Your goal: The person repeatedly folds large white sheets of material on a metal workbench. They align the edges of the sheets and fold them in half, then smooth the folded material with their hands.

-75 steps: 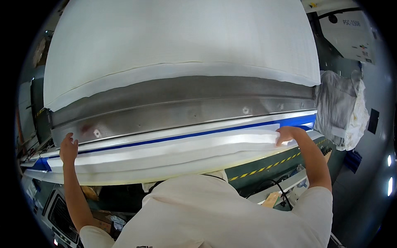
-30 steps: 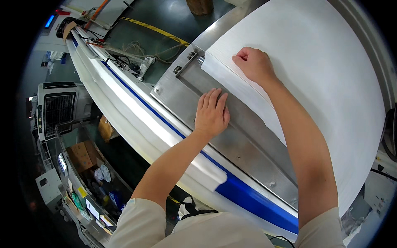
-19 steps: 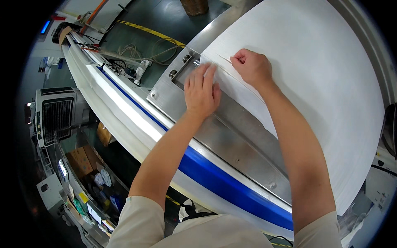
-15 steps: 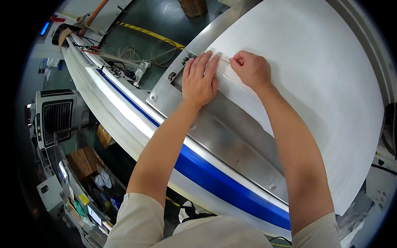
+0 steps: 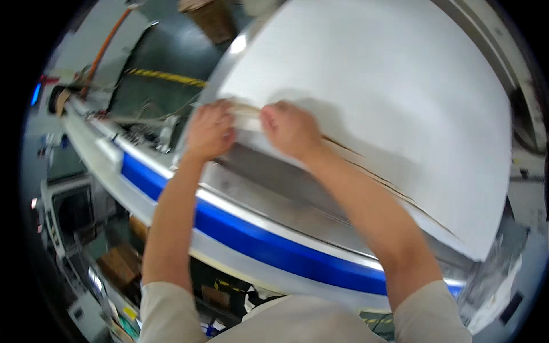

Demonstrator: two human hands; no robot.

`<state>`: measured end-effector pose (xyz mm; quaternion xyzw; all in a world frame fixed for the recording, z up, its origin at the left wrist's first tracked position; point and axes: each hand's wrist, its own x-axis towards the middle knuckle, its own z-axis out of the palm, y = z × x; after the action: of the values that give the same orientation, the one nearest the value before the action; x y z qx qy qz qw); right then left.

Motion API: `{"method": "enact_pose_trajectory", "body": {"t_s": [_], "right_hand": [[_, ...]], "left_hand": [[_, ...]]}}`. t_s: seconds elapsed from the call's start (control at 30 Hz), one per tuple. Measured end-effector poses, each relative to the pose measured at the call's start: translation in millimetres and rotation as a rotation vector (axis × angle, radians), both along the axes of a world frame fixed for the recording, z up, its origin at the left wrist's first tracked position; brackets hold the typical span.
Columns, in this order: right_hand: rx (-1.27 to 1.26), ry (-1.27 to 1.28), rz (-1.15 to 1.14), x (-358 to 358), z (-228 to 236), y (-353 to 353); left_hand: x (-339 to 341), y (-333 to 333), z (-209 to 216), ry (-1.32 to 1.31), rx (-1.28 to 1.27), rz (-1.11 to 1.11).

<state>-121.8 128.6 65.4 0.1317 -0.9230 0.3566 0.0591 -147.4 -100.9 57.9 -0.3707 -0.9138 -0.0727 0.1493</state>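
A large stack of white sheets (image 5: 394, 86), paper or cloth I cannot tell, covers the right of the metal table (image 5: 269, 194). My right hand (image 5: 291, 130) is closed, its fingers pinching the near edge of the sheets. At the stack's left corner, my left hand (image 5: 210, 130) has its fingers curled over the edge, a little blurred by motion. Between the hands runs a short stretch of raised edge. Dark gaps (image 5: 394, 191) part the layers along the near edge, beyond my right forearm.
A bright blue strip (image 5: 286, 251) and a white rail run along the table's near side. At the far left are a grey ventilated unit (image 5: 71, 208) and cardboard boxes (image 5: 120, 266). Yellow-black tape (image 5: 166, 77) marks the floor near a brown bin (image 5: 209, 20).
The view has shifted, and both hands appear further left and lower. My left hand went from lying flat to curled at the edge. Dark gaps have opened between the layers.
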Motion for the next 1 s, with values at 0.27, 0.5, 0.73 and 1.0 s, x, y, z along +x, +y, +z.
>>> {"method": "enact_pose_trajectory", "body": {"t_s": [0.27, 0.5, 0.73, 1.0], "right_hand": [[0.444, -0.324, -0.474, 158, -2, 177], [0.606, -0.414, -0.646, 291, 9, 354], [0.583, -0.204, -0.692, 269, 17, 315], [0.301, -0.014, -0.267, 151, 46, 184]], "left_hand": [[-18, 42, 57, -0.312, -0.567, 0.113], [-30, 70, 36, -0.261, -1.043, 0.214], [-24, 48, 31, -0.222, -0.874, 0.24], [9, -4, 4, -0.062, -0.083, 0.168]]}}
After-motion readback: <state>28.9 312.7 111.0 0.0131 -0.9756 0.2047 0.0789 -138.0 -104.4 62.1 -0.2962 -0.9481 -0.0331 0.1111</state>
